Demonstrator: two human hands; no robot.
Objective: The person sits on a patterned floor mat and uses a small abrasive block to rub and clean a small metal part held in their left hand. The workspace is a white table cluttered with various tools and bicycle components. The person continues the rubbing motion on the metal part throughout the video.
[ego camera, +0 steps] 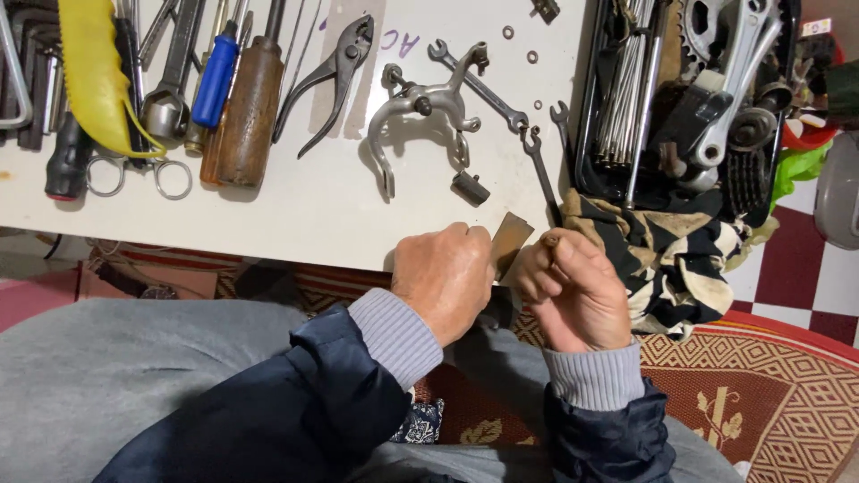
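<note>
hands at the white table's [295, 224] near edge: left hand [445, 277] fisted round a flat brownish abrasive strip [511, 240] for bracing, right hand [573, 291] curled, pinching a small part [550, 240] against it, bicycle brake caliper [420, 112] and spanners [540, 170] within reach.

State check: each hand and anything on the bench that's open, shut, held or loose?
left hand: closed around a flat brownish piece, at the table edge
right hand: fingers pinched on a small dark part
pliers: lying flat, handles spread
scissors: lying flat, blades hidden under yellow cloth
brake caliper: loose on table
brake pad: detached, beside caliper
</note>
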